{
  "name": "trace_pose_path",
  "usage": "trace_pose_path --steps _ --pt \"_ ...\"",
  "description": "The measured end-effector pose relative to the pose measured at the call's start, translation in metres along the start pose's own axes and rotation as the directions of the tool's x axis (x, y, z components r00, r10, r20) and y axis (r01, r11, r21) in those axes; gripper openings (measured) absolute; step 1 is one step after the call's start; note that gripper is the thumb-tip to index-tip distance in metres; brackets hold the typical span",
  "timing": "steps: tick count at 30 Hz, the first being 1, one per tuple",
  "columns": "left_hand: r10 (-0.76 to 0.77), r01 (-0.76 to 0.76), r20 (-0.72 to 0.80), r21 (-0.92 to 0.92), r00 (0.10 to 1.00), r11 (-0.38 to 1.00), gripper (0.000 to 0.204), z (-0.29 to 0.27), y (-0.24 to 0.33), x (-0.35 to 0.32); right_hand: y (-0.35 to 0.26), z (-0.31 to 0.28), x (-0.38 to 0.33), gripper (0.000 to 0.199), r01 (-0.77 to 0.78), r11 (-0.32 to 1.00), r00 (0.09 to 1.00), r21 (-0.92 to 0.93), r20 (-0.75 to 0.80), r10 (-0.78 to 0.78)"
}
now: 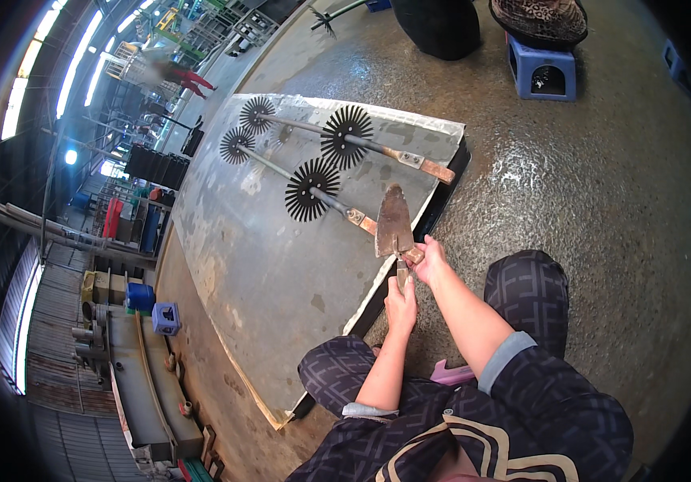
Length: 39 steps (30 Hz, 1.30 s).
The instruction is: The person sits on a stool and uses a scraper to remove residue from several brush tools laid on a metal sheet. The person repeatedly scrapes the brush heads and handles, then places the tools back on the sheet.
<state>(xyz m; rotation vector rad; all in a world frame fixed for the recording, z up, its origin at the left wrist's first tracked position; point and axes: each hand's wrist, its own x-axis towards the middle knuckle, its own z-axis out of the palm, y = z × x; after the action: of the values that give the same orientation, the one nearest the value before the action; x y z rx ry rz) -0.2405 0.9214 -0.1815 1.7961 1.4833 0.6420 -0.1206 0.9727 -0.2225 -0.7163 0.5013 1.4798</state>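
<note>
"Where's the trowel (394,221)?"

"Over the near edge of the bench (257,273), blade pointing away from the person."

"And the hands?"

"The left hand (400,307) is closed around its handle. The right hand (434,259), just beside, has its fingers on a short wooden grip (415,255). I can't tell whether that belongs to the trowel or to something under it."

"What else is on the bench?"

"Two rods, each with a pair of black slotted discs. The farther rod (378,148) has its brown handle end by the upper right corner. The nearer rod (327,199) runs alongside, its handle end passing behind the trowel blade."

"Anything around it?"

"A blue stool (542,72) on the wet floor (603,177), beyond that same corner."
</note>
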Motion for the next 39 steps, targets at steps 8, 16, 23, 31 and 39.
trace_pose_path --steps 8,16,23,31,39 --pt "-0.017 0.018 0.011 -0.032 1.000 0.999 0.026 -0.001 0.005 -0.002 0.000 -0.003 0.001 0.052 -0.001 1.000 1.000 -0.002 0.003 0.001" --pt "-0.111 0.113 0.030 -0.083 0.993 0.990 0.026 -0.007 0.018 -0.005 -0.001 0.001 -0.002 0.052 0.001 1.000 1.000 0.026 -0.018 0.000" --pt "-0.037 0.041 0.080 -0.058 0.996 0.997 0.026 -0.005 0.012 -0.012 0.001 -0.002 0.006 0.049 0.008 1.000 1.000 0.017 0.006 -0.008" --pt "-0.083 0.094 0.125 -0.084 0.989 0.992 0.022 -0.006 0.024 -0.018 0.001 -0.003 0.008 0.044 0.003 0.996 1.000 0.086 0.025 -0.005" --pt "-0.129 0.145 0.111 -0.154 0.985 0.977 0.025 -0.009 0.026 -0.015 -0.004 0.000 -0.001 0.048 -0.003 1.000 1.000 0.023 -0.021 0.004"
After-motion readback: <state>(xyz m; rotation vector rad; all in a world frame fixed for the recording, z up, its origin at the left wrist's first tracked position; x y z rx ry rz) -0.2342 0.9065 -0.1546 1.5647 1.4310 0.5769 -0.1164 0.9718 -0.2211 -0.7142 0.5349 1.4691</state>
